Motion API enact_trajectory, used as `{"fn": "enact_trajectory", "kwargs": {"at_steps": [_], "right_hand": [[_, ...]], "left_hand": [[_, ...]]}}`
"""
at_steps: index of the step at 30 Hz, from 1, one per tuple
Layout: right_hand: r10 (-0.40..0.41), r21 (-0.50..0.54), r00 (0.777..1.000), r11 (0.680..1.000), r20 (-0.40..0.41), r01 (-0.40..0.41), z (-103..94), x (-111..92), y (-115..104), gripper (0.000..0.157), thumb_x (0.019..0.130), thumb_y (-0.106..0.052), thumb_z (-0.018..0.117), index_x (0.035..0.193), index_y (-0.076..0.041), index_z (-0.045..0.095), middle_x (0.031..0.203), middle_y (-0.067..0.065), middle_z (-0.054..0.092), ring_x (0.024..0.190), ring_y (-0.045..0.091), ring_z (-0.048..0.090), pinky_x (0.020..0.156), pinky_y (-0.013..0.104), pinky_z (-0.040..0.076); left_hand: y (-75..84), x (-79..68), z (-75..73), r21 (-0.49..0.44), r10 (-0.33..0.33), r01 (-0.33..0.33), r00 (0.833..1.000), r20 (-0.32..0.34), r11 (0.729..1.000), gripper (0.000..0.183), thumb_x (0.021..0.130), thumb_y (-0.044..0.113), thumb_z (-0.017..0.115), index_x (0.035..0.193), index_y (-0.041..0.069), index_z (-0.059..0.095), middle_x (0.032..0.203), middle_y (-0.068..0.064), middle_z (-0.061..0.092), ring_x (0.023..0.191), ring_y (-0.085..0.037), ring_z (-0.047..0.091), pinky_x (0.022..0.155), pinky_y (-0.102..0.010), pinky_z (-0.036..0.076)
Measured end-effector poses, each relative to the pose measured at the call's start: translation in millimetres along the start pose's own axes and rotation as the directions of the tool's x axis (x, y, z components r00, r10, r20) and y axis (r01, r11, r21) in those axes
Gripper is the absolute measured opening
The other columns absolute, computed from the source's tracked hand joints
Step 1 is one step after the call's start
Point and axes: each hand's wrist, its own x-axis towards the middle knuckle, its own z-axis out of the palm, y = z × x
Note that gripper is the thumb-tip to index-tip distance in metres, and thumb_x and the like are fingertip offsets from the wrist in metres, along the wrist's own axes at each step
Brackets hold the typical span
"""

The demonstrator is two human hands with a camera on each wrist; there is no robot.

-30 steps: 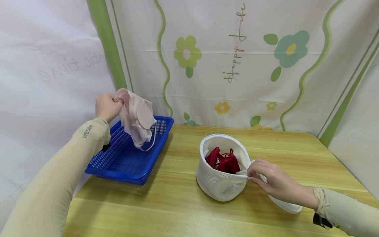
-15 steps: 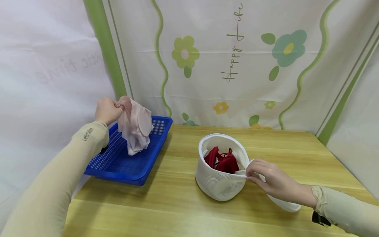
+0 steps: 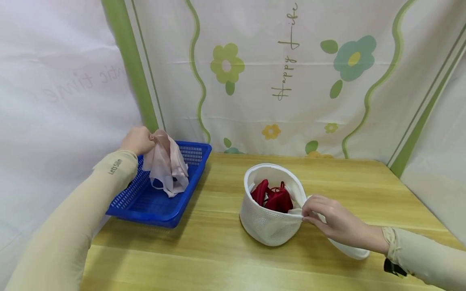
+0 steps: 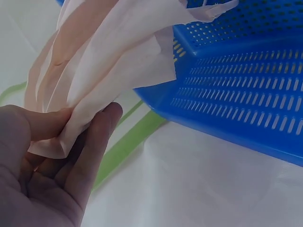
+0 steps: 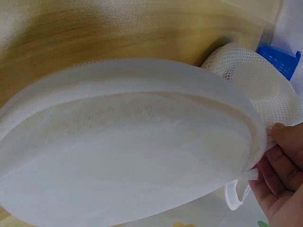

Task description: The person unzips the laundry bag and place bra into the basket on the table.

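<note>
My left hand (image 3: 136,140) pinches a pale pink bra (image 3: 167,157) by one end, between thumb and fingers. The soft fabric hangs into a blue plastic basket (image 3: 153,212) at the left; in the left wrist view its folds (image 4: 113,52) spread from my fingertips. My right hand (image 3: 336,220) pinches the rim of a white mesh laundry bag (image 3: 271,232) where its lid joins on. The bag stands upright and uncovered, with crumpled dark red fabric items (image 3: 278,199) inside. Its round white lid (image 5: 128,156) hangs out to the right, partly behind my right hand.
Both the basket and the bag are on a wooden table (image 3: 218,258). A white curtain (image 3: 251,24) with printed flowers stands behind the table's back edge and along its left side. The basket sits close to the left curtain.
My left hand has lowered the pink bra, so its lower end now hangs deeper in the blue basket. The right hand has kept its hold on the bag's rim.
</note>
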Motion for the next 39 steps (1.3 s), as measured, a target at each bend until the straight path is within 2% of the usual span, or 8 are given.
{"fn": "enact_trajectory", "kwargs": {"at_steps": [7, 12, 16, 22, 26, 29, 31, 39], "right_hand": [[-0.029, -0.007, 0.999, 1.0, -0.016, 0.029, 1.0, 1, 0, 0.012, 0.098, -0.022, 0.063, 0.09, -0.012, 0.063, 0.089, -0.007, 0.059, 0.081, 0.009, 0.055, 0.069, 0.02, 0.048], [-0.02, -0.001, 1.0, 1.0, -0.007, 0.02, 2.1, 1, 0, 0.008, 0.096, -0.018, 0.066, 0.09, -0.013, 0.063, 0.089, -0.008, 0.059, 0.081, 0.009, 0.055, 0.069, 0.021, 0.049], [-0.015, -0.006, 1.0, 1.0, -0.003, 0.015, 1.9, 2, 0, 0.014, 0.098, -0.024, 0.062, 0.09, -0.013, 0.063, 0.089, -0.008, 0.059, 0.081, 0.008, 0.054, 0.069, 0.02, 0.048], [-0.006, -0.014, 1.0, 1.0, 0.005, 0.006, 2.0, 3, -1, 0.018, 0.1, -0.028, 0.059, 0.09, -0.013, 0.063, 0.089, -0.008, 0.059, 0.081, 0.008, 0.054, 0.069, 0.02, 0.048], [-0.002, -0.012, 1.0, 1.0, 0.007, 0.002, 1.5, 2, -2, 0.011, 0.097, -0.023, 0.063, 0.09, -0.014, 0.063, 0.09, -0.008, 0.059, 0.081, 0.008, 0.054, 0.069, 0.021, 0.048], [-0.011, -0.014, 1.0, 1.0, 0.004, 0.011, 1.3, 3, -2, 0.007, 0.095, -0.018, 0.067, 0.09, -0.014, 0.063, 0.089, -0.008, 0.059, 0.081, 0.008, 0.055, 0.069, 0.02, 0.049], [-0.014, -0.014, 1.0, 1.0, 0.002, 0.014, 1.5, 3, -2, 0.007, 0.095, -0.017, 0.068, 0.09, -0.014, 0.063, 0.089, -0.009, 0.059, 0.081, 0.008, 0.055, 0.069, 0.02, 0.049], [0.009, -0.013, 1.0, 1.0, 0.013, -0.009, 0.9, 2, -4, 0.018, 0.085, -0.003, 0.076, 0.091, -0.014, 0.063, 0.09, -0.009, 0.059, 0.081, 0.008, 0.055, 0.069, 0.021, 0.049]], "left_hand": [[4.3, -2.3, 6.7, 0.02, 0.017, -0.019, 0.997, 0.07, 1.0, 0.027, 0.084, 0.004, 0.053, 0.059, 0.009, 0.044, 0.059, -0.009, 0.052, 0.055, -0.024, 0.051, 0.054, -0.04, 0.047], [3.7, -0.3, 13.5, 0.041, 0.039, -0.044, 0.99, 0.134, 0.998, 0.009, 0.079, 0.003, 0.053, 0.071, 0.0, 0.057, 0.073, -0.015, 0.06, 0.067, -0.032, 0.057, 0.062, -0.047, 0.05], [3.1, -0.4, 20.3, 0.045, 0.049, -0.058, 0.983, 0.178, 0.997, 0.01, 0.079, 0.006, 0.059, 0.069, 0.001, 0.059, 0.069, -0.011, 0.06, 0.06, -0.027, 0.057, 0.055, -0.04, 0.05], [6.2, -0.7, 25.6, 0.013, 0.092, -0.101, 0.944, 0.317, 0.995, 0.022, 0.073, 0.017, 0.077, 0.065, 0.005, 0.06, 0.062, 0.001, 0.054, 0.058, -0.018, 0.049, 0.053, -0.03, 0.043], [11.2, 0.9, 23.4, -0.032, 0.13, -0.128, 0.895, 0.428, 0.991, 0.048, 0.067, 0.012, 0.081, 0.106, -0.01, 0.064, 0.094, -0.018, 0.067, 0.089, -0.034, 0.063, 0.079, -0.043, 0.053], [14.9, 1.6, 19.1, -0.07, 0.124, -0.103, 0.839, 0.529, 0.992, 0.077, 0.065, 0.006, 0.081, 0.13, -0.018, 0.047, 0.124, -0.035, 0.055, 0.115, -0.047, 0.053, 0.096, -0.053, 0.045], [17.5, 1.7, 15.4, -0.084, 0.115, -0.081, 0.817, 0.565, 0.993, 0.086, 0.065, 0.004, 0.079, 0.136, -0.019, 0.037, 0.134, -0.039, 0.043, 0.124, -0.05, 0.043, 0.102, -0.057, 0.039], [31.8, 0.5, 0.5, -0.099, 0.168, -0.135, 0.821, 0.545, 0.986, 0.084, 0.079, 0.015, 0.07, 0.142, -0.02, 0.026, 0.145, -0.04, 0.028, 0.135, -0.053, 0.025, 0.109, -0.06, 0.025]]}}
